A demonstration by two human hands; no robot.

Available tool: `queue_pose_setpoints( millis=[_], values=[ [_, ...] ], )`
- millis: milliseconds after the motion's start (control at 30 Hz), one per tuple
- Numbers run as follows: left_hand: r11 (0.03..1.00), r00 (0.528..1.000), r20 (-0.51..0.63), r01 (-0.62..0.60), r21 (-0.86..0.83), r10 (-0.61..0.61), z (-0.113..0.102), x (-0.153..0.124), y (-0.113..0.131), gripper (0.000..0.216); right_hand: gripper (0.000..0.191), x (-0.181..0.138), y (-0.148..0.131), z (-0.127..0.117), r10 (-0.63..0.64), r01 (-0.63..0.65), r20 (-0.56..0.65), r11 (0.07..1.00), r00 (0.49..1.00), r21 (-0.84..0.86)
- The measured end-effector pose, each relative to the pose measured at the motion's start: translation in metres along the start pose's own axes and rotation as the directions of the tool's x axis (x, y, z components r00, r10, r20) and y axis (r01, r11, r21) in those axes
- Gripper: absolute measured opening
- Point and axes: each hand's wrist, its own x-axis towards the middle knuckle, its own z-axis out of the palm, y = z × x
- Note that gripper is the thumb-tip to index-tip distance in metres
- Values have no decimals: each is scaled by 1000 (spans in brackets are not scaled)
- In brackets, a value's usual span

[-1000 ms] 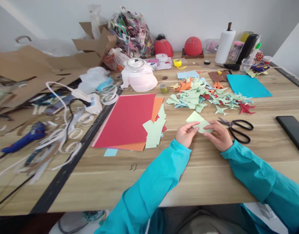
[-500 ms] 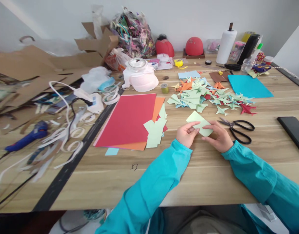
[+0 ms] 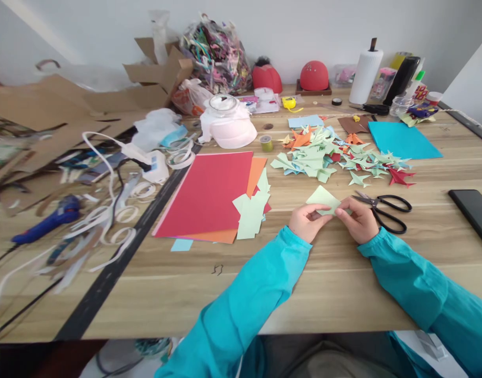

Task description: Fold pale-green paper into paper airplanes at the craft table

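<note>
A small pale green paper sheet [image 3: 323, 199] lies partly folded on the wooden table [image 3: 209, 283], pinched between both hands. My left hand [image 3: 307, 222] grips its near left edge with curled fingers. My right hand [image 3: 361, 219] presses its right side, fingers bent onto the paper. Both arms wear teal sleeves. Black scissors [image 3: 384, 208] lie just right of my right hand. A stack of cut pale green squares [image 3: 250, 211] rests left of my left hand, on red paper sheets [image 3: 207, 194].
A heap of folded paper shapes [image 3: 327, 155], green, orange and red, lies beyond the hands. A blue sheet [image 3: 402, 139] and a black phone [image 3: 472, 210] are at right. Tape rolls, a blue glue gun [image 3: 47, 223], cables and cardboard crowd the left. Bottles stand at the back.
The hands have drawn closer together and the green sheet looks smaller, its near part folded under the fingers. Nothing else on the table moved.
</note>
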Motion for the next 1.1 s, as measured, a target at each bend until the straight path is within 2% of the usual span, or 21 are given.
queue_pose_setpoints(
  millis=[133,267,333,500,600,733,900,1033,1100],
  values=[
    [998,998,-24,-53,19,54,-1,0,0,24,28,-2,0,1,42,-43,15,997,999,67],
    [995,995,-27,-95,19,95,-1,1,-2,22,28,-4,3,2,71,-70,-27,996,997,47],
    [995,994,-29,-105,4,105,-1,1,-3,24,30,-4,5,4,97,-94,-32,991,995,91],
    [995,999,29,-34,-94,37,-1,1,-4,42,40,-2,4,5,155,-144,-7,933,988,329],
    [986,999,41,12,-165,-6,0,2,-6,50,42,2,2,4,200,-186,6,901,980,393],
    [975,1000,-9,19,-221,-22,3,2,-8,52,43,4,2,3,233,-219,18,885,972,411],
    [982,998,-55,-17,-188,7,3,2,-5,45,35,3,5,4,273,-275,63,874,960,400],
    [986,998,-63,-15,-166,5,2,0,1,43,33,3,5,4,280,-280,57,881,958,381],
    [983,999,-41,0,-182,-8,2,-1,4,51,32,3,4,3,289,-289,59,877,955,383]
  ],
)
